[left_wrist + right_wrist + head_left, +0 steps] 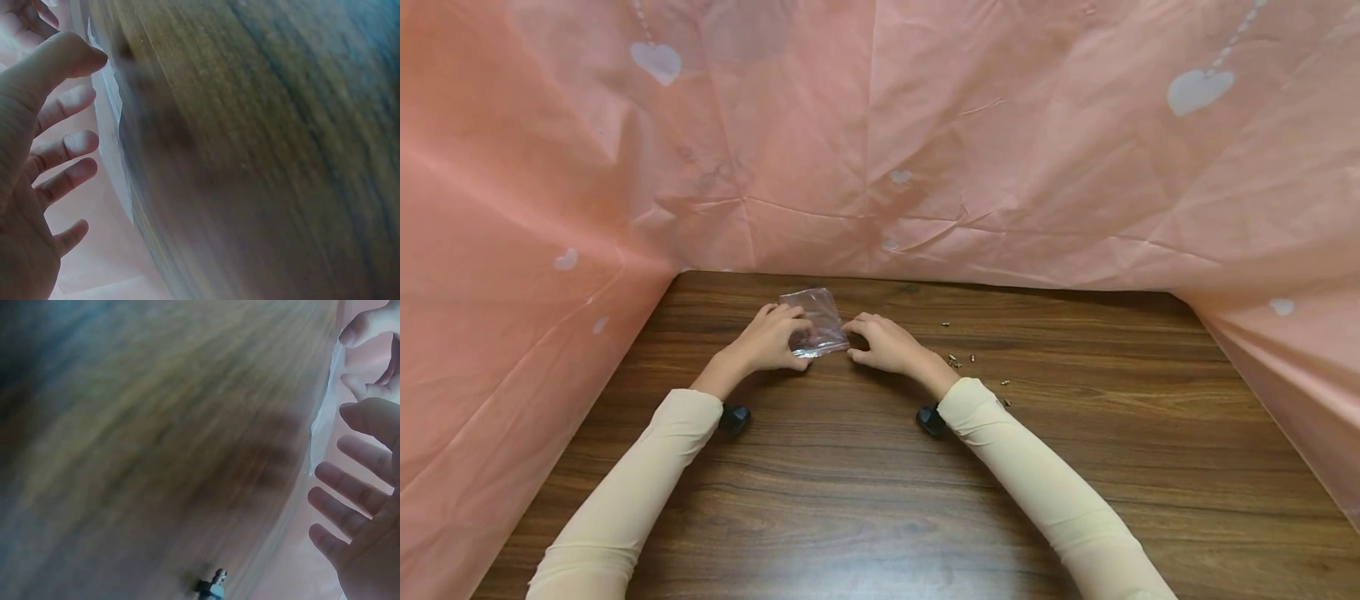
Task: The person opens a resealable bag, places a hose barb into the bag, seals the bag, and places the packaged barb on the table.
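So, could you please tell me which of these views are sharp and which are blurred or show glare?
Head view: sharp, with a soft glare patch on the wooden table near the bottom edge. Left wrist view: tabletop smeared by blur, the left hand fairly clear. Right wrist view: equally blurred wood, the small screw at the bottom edge indistinct.

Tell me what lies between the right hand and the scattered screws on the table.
Only bare wooden table separates the right hand from the small screws, as the head view shows.
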Available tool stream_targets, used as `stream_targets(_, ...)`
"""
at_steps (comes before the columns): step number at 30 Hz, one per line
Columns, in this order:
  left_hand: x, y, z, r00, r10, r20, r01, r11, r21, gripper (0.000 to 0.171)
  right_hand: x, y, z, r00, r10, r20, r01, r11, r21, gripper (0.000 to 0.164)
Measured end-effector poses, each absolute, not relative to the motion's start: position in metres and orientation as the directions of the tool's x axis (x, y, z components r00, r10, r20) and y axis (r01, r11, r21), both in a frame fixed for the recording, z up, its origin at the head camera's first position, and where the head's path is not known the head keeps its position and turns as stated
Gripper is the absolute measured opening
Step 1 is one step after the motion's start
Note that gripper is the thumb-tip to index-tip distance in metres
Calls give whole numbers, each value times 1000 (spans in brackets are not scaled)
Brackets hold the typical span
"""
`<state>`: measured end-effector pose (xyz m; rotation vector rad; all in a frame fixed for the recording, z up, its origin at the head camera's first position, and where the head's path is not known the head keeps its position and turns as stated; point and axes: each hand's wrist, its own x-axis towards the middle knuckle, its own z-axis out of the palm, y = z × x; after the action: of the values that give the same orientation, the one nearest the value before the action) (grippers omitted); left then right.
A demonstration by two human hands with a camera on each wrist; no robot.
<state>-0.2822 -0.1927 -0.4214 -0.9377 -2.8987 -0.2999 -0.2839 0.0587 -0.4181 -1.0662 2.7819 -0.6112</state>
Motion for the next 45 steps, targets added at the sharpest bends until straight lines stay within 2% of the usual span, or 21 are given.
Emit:
stream_targets(7, -282, -195, -423, -823, 558, 109, 569, 806, 167, 27, -284, 53, -418, -740, -673, 25, -632, 681, -370, 46)
stream_targets(23, -284, -194, -424, -829, 553, 80, 556, 801, 222, 21, -287, 48, -421, -721, -691, -55, -634, 689, -351, 40)
stream_targets(37, -286, -180, -422, -822, 568, 36, 549, 775, 313, 26, -276, 61, -411, -707, -707, -36, -659, 676, -331, 24)
stream_targets(45, -284, -172, -424, -808, 588, 41, 570, 762, 307, 28, -278, 71, -411, -715, -699, -21, -657, 681, -324, 22)
